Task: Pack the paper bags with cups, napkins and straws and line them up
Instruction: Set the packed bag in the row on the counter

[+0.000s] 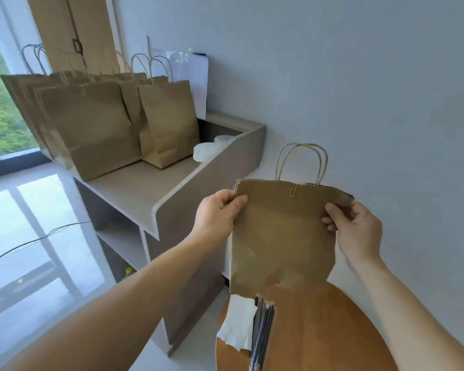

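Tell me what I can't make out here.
All in the head view:
Inside the held paper bag: its clipped front hides it.
Shelf bags' insides: their own walls; rear ones overlapped.
White round stacks: cups or lids, partly behind the shelf wall.
Dark straws: cut by the bottom edge.

Likely small café or takeaway packing corner, not certain. Beige shelf unit (134,188) against plain grey wall (359,76). Row of brown paper bags (91,124) along its top, white cup or lid stacks (206,152) at right end. Napkins (237,328), black straws (263,333) at left edge of round wooden desk (332,330). Glossy floor (38,236), tall window (0,103), greenery outside.
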{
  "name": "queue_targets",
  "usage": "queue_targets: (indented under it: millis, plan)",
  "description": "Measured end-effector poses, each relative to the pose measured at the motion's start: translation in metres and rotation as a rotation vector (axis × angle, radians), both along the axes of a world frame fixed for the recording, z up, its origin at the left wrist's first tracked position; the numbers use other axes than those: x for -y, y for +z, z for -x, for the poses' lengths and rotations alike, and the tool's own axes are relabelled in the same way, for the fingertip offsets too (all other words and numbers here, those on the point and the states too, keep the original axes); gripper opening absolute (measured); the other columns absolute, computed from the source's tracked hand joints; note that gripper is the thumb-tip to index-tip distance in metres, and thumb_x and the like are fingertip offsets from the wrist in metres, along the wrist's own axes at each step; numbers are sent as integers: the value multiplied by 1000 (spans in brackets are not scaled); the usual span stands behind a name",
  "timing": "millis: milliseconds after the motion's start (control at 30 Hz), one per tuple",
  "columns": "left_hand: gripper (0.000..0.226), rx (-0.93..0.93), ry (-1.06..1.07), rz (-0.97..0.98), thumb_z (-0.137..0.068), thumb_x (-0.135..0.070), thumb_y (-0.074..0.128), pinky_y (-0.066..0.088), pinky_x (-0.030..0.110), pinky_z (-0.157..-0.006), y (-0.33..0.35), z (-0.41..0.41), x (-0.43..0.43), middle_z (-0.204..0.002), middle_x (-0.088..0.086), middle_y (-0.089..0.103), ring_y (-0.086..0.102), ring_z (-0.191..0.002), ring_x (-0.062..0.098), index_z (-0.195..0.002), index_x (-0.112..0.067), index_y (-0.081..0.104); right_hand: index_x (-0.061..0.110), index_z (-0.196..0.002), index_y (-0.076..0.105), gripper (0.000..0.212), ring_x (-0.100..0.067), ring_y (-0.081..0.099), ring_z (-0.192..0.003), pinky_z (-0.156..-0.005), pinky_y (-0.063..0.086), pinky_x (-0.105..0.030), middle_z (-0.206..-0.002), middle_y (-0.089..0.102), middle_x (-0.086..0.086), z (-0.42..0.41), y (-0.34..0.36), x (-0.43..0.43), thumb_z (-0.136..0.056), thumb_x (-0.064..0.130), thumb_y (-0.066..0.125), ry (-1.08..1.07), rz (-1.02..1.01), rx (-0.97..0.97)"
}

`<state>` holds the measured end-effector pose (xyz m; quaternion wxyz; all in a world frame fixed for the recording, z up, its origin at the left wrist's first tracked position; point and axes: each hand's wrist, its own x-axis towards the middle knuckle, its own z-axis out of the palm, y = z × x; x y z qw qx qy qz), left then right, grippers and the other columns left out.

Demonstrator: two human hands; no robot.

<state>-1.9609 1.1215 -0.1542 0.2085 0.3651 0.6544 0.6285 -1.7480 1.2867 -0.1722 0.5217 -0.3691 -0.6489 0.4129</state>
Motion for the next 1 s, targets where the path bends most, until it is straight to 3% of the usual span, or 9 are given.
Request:
queue_targets:
  millis: [233, 333, 533, 667, 867, 1000]
  plan:
    - [14, -130, 159, -195, -92, -32, 68, 53, 27, -61, 104, 60, 28, -76, -7, 75, 67, -64, 9, -81, -27, 75, 21, -82, 68, 8, -8, 59, -48, -52, 52, -17, -59, 69, 2, 79, 115, 10, -88, 19, 72, 138, -125, -99]
    - [14, -203, 260, -259, -91, -30, 69, 47, 17, -47, 144, 84, 44, -68, -9, 73, 62, -52, 2, -81, -24, 75, 23, -83, 68, 8, -10, 61, -50, -54, 54, -20, -60, 69, 2, 115, 156, 13, -90, 20, 71, 230, -187, -146]
    - [14, -335, 409, -315, -92, -27, 70, 51, 18, -48, 194, 135, 79, -69, -7, 74, 68, -60, 6, -79, -23, 75, 28, -85, 67, 10, -14, 64, -53, -56, 58, -24, -62, 70, 3, 197, 205, 19, -93, 23, 67, 388, -260, -182]
    - [16, -376, 505, -274, -89, -27, 72, 54, 22, -49, 201, 183, 101, -67, -5, 73, 67, -59, 10, -74, -28, 75, 24, -88, 66, 8, -13, 65, -54, -61, 58, -28, -60, 70, 2, 267, 213, 23, -95, 20, 64, 514, -220, -124]
    - [11, -239, 568, -152, -89, -24, 73, 58, 35, -58, 164, 271, 136, -76, 10, 74, 66, -66, 24, -81, -18, 78, 14, -94, 64, 3, -23, 67, -64, -72, 57, -40, -60, 70, -2, 380, 188, 34, -95, 16, 63, 707, -101, 21]
    - [21, -194, 574, -85, -90, -22, 72, 49, 23, -44, 136, 315, 151, -69, 3, 73, 62, -58, 15, -71, -29, 79, 3, -109, 63, 16, -19, 69, -63, -75, 60, -41, -68, 71, -5, 446, 162, 37, -95, 10, 64, 768, -69, 118]
